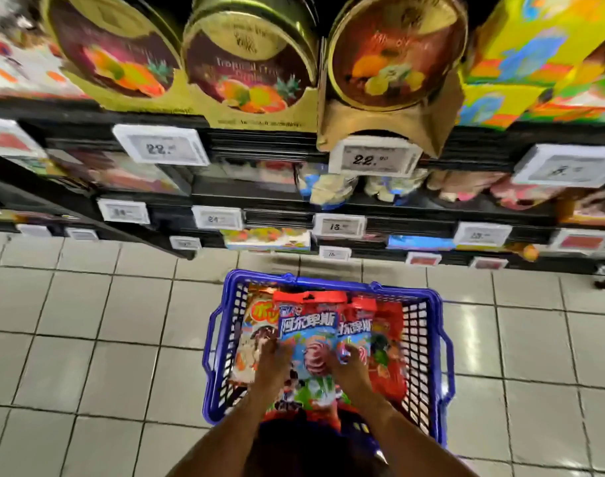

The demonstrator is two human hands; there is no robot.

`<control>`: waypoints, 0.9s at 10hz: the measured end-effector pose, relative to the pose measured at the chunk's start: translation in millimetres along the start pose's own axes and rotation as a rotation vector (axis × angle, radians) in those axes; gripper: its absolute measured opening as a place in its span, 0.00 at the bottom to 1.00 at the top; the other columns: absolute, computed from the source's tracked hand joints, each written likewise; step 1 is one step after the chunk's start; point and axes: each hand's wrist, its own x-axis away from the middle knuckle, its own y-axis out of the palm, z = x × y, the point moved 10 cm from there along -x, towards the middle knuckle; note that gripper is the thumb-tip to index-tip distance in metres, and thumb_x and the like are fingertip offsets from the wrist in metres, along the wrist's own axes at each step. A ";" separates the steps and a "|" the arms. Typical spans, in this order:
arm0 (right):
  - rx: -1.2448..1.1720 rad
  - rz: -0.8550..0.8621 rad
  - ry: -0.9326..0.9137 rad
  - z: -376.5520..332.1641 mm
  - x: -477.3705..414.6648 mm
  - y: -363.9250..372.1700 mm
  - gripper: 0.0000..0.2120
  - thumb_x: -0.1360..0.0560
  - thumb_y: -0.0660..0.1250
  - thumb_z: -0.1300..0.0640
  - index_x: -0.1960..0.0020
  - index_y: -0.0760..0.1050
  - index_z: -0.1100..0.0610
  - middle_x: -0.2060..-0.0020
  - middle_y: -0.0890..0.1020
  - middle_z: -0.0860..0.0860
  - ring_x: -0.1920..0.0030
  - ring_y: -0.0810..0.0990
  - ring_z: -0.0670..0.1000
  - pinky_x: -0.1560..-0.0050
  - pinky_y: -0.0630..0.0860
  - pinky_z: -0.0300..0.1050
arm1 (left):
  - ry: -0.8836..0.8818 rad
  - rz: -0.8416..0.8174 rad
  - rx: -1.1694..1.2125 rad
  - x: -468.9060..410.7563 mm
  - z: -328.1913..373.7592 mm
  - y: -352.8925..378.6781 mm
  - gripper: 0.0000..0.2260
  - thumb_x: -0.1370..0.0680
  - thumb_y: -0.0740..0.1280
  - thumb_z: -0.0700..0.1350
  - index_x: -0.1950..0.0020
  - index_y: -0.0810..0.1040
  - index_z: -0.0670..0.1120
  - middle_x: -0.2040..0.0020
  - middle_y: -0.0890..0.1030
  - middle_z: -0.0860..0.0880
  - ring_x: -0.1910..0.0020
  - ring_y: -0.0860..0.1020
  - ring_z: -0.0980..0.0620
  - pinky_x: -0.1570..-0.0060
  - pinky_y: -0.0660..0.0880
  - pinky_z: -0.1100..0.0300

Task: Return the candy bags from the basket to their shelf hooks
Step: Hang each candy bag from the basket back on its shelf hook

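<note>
Candy bag (308,342) on top of the pile may drag its overlapping neighbours (387,352) out when lifted, since they lie tucked against it. It sits in the blue basket (444,342) on the floor (87,339), between left hand (272,364) and right hand (350,368), whose curled fingers hold its side edges.

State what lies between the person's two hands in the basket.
A blue-bannered lollipop candy bag lies between the left hand and right hand, in the head view.
</note>
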 end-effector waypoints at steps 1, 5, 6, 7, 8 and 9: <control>0.025 -0.036 -0.007 1.2 -19.6 13.0 0.12 0.25 0.71 0.59 0.61 0.69 0.54 0.66 0.76 0.51 0.66 0.74 0.50 0.66 0.72 0.35 | -0.015 0.049 -0.047 -11.5 -3.4 3.2 0.09 0.20 0.65 0.49 0.60 0.74 0.53 0.69 0.76 0.53 0.73 0.71 0.59 0.77 0.66 0.69; -0.357 -0.154 -0.003 -94.7 173.4 -60.3 0.18 0.26 0.72 0.62 0.38 0.73 0.60 0.51 0.83 0.57 0.57 0.82 0.52 0.59 0.76 0.44 | -0.054 -0.095 0.165 174.2 96.5 -44.8 0.27 0.25 0.72 0.50 0.29 0.71 0.43 0.37 0.80 0.43 0.38 0.78 0.44 0.41 0.76 0.52; -0.442 -0.195 -0.158 -154.5 249.1 -85.7 0.14 0.27 0.71 0.64 0.42 0.75 0.58 0.50 0.85 0.56 0.57 0.85 0.50 0.64 0.80 0.42 | 0.076 -0.089 0.226 246.4 150.1 -77.0 0.14 0.25 0.71 0.53 0.42 0.81 0.50 0.46 0.85 0.54 0.40 0.80 0.50 0.45 0.76 0.58; -0.495 -0.266 -0.285 -226.9 324.5 -107.3 0.15 0.29 0.71 0.58 0.43 0.77 0.55 0.47 0.85 0.56 0.48 0.83 0.57 0.52 0.81 0.51 | 0.218 -0.124 0.329 320.2 209.3 -111.5 0.17 0.25 0.70 0.52 0.38 0.78 0.49 0.42 0.84 0.51 0.40 0.80 0.50 0.39 0.77 0.54; -0.515 -0.297 -0.412 -298.9 388.3 -126.3 0.26 0.32 0.73 0.46 0.37 0.75 0.55 0.40 0.81 0.56 0.38 0.79 0.60 0.35 0.73 0.60 | 0.395 -0.148 0.411 389.4 274.2 -140.0 0.23 0.28 0.71 0.53 0.35 0.77 0.46 0.40 0.83 0.46 0.41 0.81 0.49 0.38 0.76 0.51; -0.493 -0.314 -0.573 -374.9 452.5 -137.9 0.22 0.32 0.70 0.40 0.39 0.78 0.44 0.44 0.83 0.41 0.43 0.82 0.43 0.48 0.81 0.41 | 0.542 -0.136 0.466 444.2 335.0 -166.1 0.30 0.31 0.76 0.57 0.33 0.74 0.47 0.39 0.82 0.45 0.41 0.81 0.46 0.38 0.76 0.48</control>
